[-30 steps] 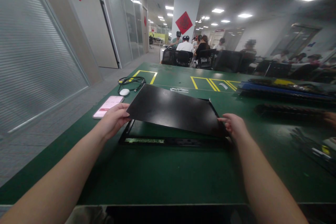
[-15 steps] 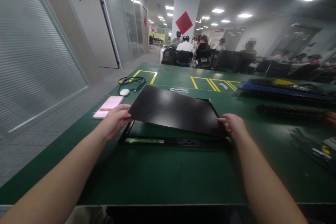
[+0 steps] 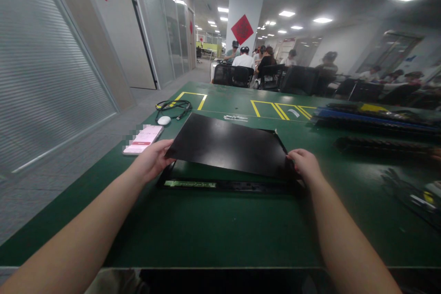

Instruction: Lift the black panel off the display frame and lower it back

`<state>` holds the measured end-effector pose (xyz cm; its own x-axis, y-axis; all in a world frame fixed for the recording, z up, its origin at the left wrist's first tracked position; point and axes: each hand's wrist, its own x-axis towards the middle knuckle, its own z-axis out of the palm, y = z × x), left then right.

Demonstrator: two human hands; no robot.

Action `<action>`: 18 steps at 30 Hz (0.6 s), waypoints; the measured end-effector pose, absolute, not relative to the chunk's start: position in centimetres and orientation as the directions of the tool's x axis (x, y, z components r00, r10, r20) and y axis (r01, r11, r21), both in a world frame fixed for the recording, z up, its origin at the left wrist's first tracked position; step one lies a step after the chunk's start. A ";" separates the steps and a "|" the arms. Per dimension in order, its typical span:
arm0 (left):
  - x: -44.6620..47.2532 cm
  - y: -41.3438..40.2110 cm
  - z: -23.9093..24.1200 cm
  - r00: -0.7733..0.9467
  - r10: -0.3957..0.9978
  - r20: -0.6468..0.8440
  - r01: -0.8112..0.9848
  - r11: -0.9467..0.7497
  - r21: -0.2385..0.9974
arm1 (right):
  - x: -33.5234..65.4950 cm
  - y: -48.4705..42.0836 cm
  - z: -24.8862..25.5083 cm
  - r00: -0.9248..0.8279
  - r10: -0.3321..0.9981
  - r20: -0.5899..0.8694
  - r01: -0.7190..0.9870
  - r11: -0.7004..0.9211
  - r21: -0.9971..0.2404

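Note:
A thin, glossy black rectangular sheet [image 3: 227,144] is held between my two hands, tilted, with its left end raised. My left hand [image 3: 153,160] is closed on its left edge. At the right edge, my right hand [image 3: 305,164] pinches it near the lower right corner. Beneath the sheet lies a black rectangular frame [image 3: 255,187] on the green table. A green circuit strip [image 3: 189,184] runs along the frame's near side. The sheet covers most of the frame, and its lower right corner lies close to it; whether they touch I cannot tell.
Left of the sheet are a phone [image 3: 144,139], a white rounded object [image 3: 164,120] and a coiled black cable [image 3: 172,106]. Black and blue parts [image 3: 372,119] are stacked on the right of the green table [image 3: 206,229]. People sit at tables in the background.
The sheet's left end has come down slightly, with my left hand lower on it. My right hand has barely moved, and the frame stays on the table.

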<state>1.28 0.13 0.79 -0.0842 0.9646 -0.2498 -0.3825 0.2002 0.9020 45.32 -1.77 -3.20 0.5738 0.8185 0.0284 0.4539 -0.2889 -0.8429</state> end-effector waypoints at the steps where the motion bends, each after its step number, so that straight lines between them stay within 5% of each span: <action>1: 1.3 0.1 0.8 -0.088 0.966 -0.244 -0.373 0.196 0.907 | 45.4 -1.7 -3.3 0.574 0.818 0.034 0.477 -0.300 -0.826; 18: 1.7 0.0 0.6 -0.054 0.961 -0.270 -0.276 0.245 0.929 | 46.6 -1.0 -4.2 0.588 0.807 0.055 0.562 -0.359 -0.745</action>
